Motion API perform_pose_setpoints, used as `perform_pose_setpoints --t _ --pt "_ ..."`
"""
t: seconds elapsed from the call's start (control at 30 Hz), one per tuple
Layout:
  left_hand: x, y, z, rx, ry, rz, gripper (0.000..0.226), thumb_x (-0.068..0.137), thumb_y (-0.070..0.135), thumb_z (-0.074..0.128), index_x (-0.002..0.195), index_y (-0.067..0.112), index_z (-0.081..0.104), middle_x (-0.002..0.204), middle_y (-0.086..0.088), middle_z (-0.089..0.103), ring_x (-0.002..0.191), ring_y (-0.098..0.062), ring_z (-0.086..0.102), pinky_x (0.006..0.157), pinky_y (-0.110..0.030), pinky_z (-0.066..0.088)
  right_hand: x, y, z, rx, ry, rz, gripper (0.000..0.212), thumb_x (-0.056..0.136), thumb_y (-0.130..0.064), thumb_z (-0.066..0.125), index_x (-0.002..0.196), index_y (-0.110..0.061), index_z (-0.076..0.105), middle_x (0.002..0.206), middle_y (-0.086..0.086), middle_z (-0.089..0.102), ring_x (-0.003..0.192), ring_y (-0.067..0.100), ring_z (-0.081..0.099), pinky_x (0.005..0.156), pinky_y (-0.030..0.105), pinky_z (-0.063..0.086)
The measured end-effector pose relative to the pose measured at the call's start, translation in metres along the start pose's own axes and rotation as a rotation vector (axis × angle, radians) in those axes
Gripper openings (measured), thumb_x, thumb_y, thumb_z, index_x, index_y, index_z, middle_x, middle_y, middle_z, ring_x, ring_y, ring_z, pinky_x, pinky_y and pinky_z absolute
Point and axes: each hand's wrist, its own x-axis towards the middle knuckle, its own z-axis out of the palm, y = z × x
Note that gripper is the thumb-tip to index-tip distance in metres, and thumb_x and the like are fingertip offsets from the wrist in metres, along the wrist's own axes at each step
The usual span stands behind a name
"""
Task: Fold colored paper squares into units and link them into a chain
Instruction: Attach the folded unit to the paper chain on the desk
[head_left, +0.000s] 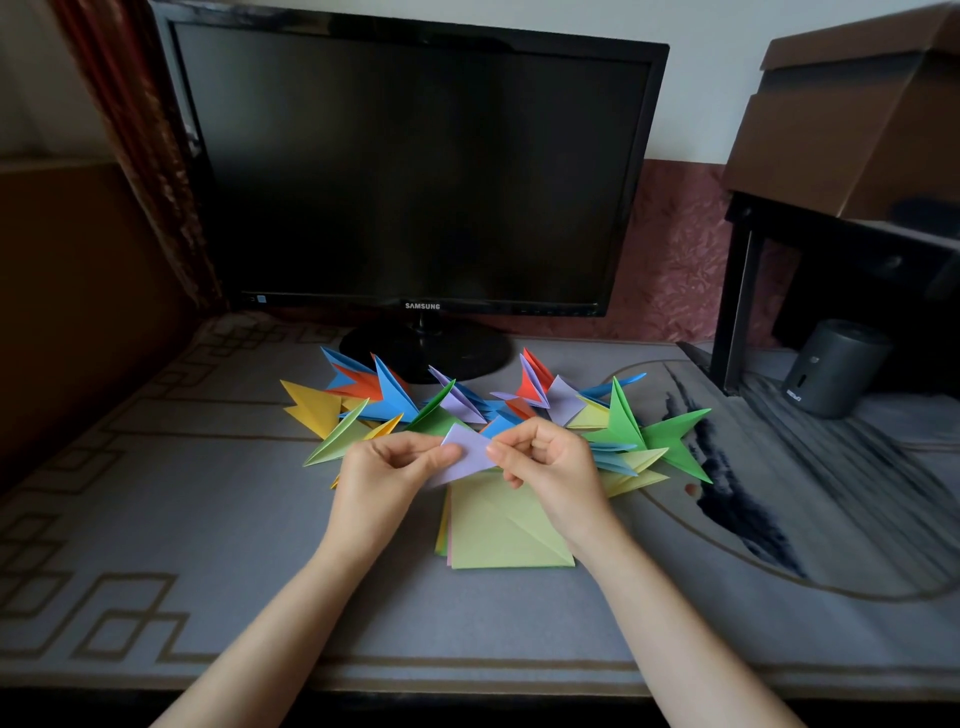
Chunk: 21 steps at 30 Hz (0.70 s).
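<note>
Both hands hold a lilac paper piece (467, 453) above the desk, partly folded. My left hand (387, 475) pinches its left side and my right hand (545, 462) pinches its right edge. Under the hands lies a stack of paper squares (506, 530) with a creased light-green sheet on top. Behind the hands, a row of folded pointed units (467, 405) in yellow, blue, red, green and lilac spreads across the desk; whether they are linked I cannot tell.
A black monitor (415, 171) on a round stand (426, 351) rises right behind the folded units. A dark cylinder (831, 366) sits at the right under a black shelf with a cardboard box (857, 119). The grey patterned desk mat (208, 519) reaches the front edge.
</note>
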Motion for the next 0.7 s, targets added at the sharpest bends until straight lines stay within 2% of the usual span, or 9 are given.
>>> perform_pose_setpoints --t 0.13,0.23,0.37,0.53,0.63,0.7 --pt "0.0002 -0.0008 -0.0001 -0.012 -0.05 -0.047 0.01 0.081 0.012 0.07 0.083 0.021 0.074 0.076 0.01 0.074 0.07 0.002 0.066 0.065 -0.01 0.049 0.0002 -0.0014 -0.0001 0.015 0.029 0.003 0.016 0.08 0.002 0.068 0.073 -0.011 0.063 0.057 -0.009 0.061 0.05 0.005 0.051 0.052 0.017 0.042" --pt "0.0002 -0.003 0.0 -0.005 -0.116 -0.092 0.008 0.081 0.012 0.069 0.086 0.014 0.074 0.077 -0.001 0.075 0.073 -0.01 0.071 0.066 -0.015 0.053 0.0005 -0.0029 -0.0016 0.032 0.06 0.001 0.017 0.081 0.003 0.068 0.072 -0.011 0.063 0.056 -0.009 0.06 0.05 0.004 0.051 0.053 0.016 0.042" --pt "0.001 -0.0023 -0.0002 -0.063 -0.101 -0.131 0.008 0.083 0.004 0.065 0.083 0.008 0.072 0.076 -0.005 0.075 0.068 -0.016 0.072 0.06 -0.017 0.053 -0.0002 -0.0033 -0.0015 0.027 0.052 0.01 0.018 0.081 0.002 0.067 0.072 -0.012 0.063 0.055 -0.009 0.061 0.05 0.004 0.051 0.053 0.016 0.042" --pt "0.0003 0.0004 0.0001 -0.126 -0.122 -0.158 0.012 0.083 0.003 0.064 0.086 0.011 0.071 0.077 -0.003 0.075 0.07 -0.016 0.073 0.061 -0.017 0.055 0.0001 -0.0033 -0.0017 0.027 0.065 0.02 0.017 0.081 0.001 0.068 0.072 -0.012 0.063 0.058 -0.007 0.06 0.049 0.005 0.051 0.053 0.016 0.042" --pt "-0.0002 -0.0005 -0.0008 -0.1 -0.118 -0.135 0.014 0.082 0.005 0.065 0.086 0.016 0.071 0.077 -0.001 0.075 0.073 -0.014 0.073 0.066 -0.019 0.057 0.0003 -0.0031 -0.0033 0.035 0.085 0.029 0.015 0.082 0.001 0.067 0.073 -0.011 0.064 0.059 -0.007 0.06 0.05 0.005 0.051 0.053 0.016 0.043" --pt "0.0 -0.0012 -0.0017 -0.112 -0.096 -0.128 0.012 0.081 0.005 0.065 0.085 0.014 0.072 0.077 -0.005 0.075 0.072 -0.016 0.073 0.07 -0.022 0.058 0.001 -0.0031 -0.0054 0.04 0.101 0.033 0.013 0.082 0.0 0.067 0.074 -0.01 0.064 0.06 -0.007 0.06 0.05 0.005 0.051 0.053 0.016 0.043"
